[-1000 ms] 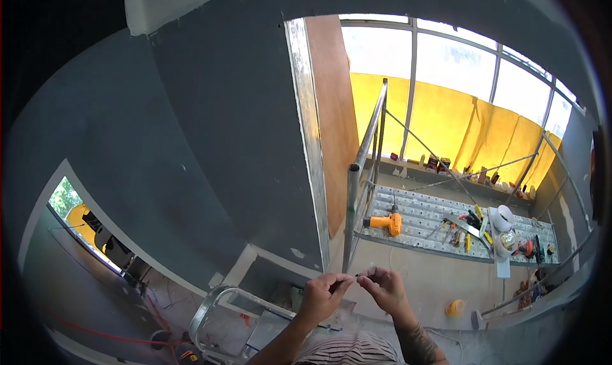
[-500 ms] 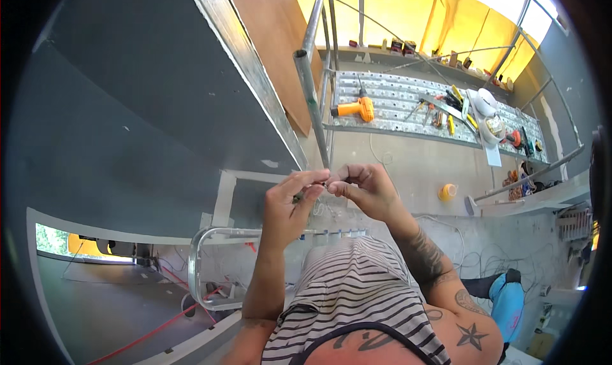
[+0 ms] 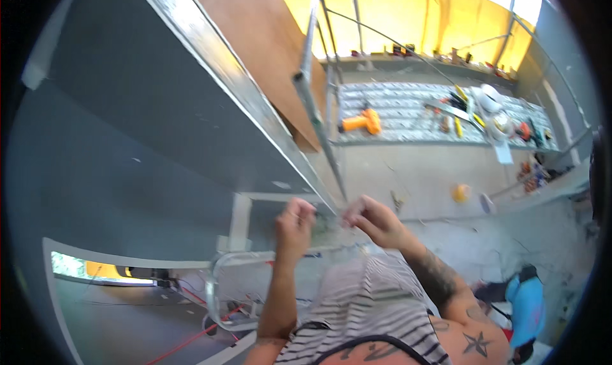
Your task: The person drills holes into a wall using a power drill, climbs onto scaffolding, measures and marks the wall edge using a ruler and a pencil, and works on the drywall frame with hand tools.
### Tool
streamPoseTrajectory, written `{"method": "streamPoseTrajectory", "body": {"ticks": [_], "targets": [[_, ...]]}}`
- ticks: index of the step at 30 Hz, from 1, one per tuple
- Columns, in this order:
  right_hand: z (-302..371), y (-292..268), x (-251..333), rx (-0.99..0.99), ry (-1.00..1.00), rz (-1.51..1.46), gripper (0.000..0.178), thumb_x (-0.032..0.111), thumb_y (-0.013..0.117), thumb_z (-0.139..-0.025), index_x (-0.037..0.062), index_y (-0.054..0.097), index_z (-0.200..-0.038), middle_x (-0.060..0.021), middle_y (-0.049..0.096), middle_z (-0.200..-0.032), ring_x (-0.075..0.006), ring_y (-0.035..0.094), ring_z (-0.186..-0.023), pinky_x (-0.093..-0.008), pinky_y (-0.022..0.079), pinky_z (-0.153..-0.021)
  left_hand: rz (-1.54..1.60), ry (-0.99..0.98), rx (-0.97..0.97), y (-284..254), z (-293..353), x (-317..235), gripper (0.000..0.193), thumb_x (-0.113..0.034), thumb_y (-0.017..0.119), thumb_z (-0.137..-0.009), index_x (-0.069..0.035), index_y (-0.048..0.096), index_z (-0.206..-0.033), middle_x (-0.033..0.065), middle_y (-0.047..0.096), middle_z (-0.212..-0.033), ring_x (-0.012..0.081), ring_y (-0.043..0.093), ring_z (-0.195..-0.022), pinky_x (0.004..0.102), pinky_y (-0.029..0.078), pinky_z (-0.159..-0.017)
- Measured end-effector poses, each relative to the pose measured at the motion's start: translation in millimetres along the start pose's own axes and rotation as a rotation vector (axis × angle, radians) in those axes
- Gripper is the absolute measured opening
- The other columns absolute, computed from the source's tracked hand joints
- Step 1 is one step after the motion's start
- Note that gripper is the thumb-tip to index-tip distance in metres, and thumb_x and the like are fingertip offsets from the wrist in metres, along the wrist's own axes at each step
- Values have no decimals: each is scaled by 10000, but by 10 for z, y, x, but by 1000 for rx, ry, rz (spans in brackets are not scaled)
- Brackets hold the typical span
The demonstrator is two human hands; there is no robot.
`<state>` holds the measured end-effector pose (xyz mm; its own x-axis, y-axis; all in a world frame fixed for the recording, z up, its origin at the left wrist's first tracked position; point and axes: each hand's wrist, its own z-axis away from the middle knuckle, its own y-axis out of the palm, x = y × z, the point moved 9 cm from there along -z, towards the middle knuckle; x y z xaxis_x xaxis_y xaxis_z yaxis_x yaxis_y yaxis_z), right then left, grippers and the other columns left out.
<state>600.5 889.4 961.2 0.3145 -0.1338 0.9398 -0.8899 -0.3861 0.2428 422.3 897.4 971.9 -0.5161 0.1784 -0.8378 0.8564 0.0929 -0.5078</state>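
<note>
My left hand [image 3: 296,223] is raised in front of me with its fingers curled together, beside the grey wall panel [image 3: 159,174]. To its right, across a small gap, my right hand [image 3: 375,222] pinches thumb against fingers near the panel's metal edge strip [image 3: 245,88]. Whatever either hand holds is too small and blurred to make out. Just above the right hand, the lower end of a scaffold pole [image 3: 319,120] comes down. Below my hands is my striped top [image 3: 357,301].
A scaffold platform [image 3: 408,132] carries an orange drill [image 3: 363,121], hand tools and a white helmet [image 3: 489,97]. Below it are a yellow container [image 3: 460,193] and loose cables. A metal ladder frame [image 3: 212,288] stands at lower left. A blue-and-black item [image 3: 526,301] is at lower right.
My hands were fingertip to fingertip at a small thing; now they are apart and lower in the picture, the left farther left. The view has shifted, moving the surroundings too.
</note>
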Motion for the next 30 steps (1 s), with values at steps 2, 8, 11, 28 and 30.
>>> {"method": "streamPoseTrajectory", "body": {"ticks": [2, 8, 11, 28, 30], "targets": [[96, -49, -213, 2, -11, 265, 55, 37, 589, -900, -2, 584, -862, -71, 631, -761, -165, 631, -711, -297, 495, -670, 203, 34, 54, 73, 108, 347, 141, -180, 598, -938, -61, 556, -874, 65, 606, -731, 134, 570, -648, 296, 467, -607], [623, -420, -1236, 6, 293, 702, 144, 109, 662, -779, 55, 602, -899, -165, 648, -760, -341, 653, -699, -394, 523, -633, -611, -65, -216, -912, 434, 794, 125, -120, 675, -839, -54, 576, -875, 109, 625, -799, 343, 601, -792, 410, 484, -699], [1006, -725, -2070, -54, 238, 747, 99, 139, 623, -806, 54, 582, -838, -120, 575, -610, -299, 562, -510, -387, 449, -493, -984, -98, -243, -1559, 640, 1211, 113, -161, 638, -863, -74, 580, -905, 100, 638, -806, 339, 612, -821, 432, 482, -709], [1969, -575, -4605, 41, 954, 48, 425, 362, 623, -909, 0, 610, -1130, -97, 658, -898, -180, 587, -764, -353, 488, -691, -1185, -276, -507, -1942, 910, 1598, 177, -226, 445, -979, -68, 522, -1004, 200, 649, -782, 442, 616, -749, 511, 474, -659], [2063, -594, -4705, -180, 1081, -360, 366, 365, 612, -916, 39, 589, -1081, -46, 598, -830, -149, 510, -727, -330, 457, -660, -961, -589, -465, -2028, 1058, 1851, 189, -250, 458, -975, -79, 522, -1025, 211, 648, -798, 447, 615, -760, 517, 472, -662]]}}
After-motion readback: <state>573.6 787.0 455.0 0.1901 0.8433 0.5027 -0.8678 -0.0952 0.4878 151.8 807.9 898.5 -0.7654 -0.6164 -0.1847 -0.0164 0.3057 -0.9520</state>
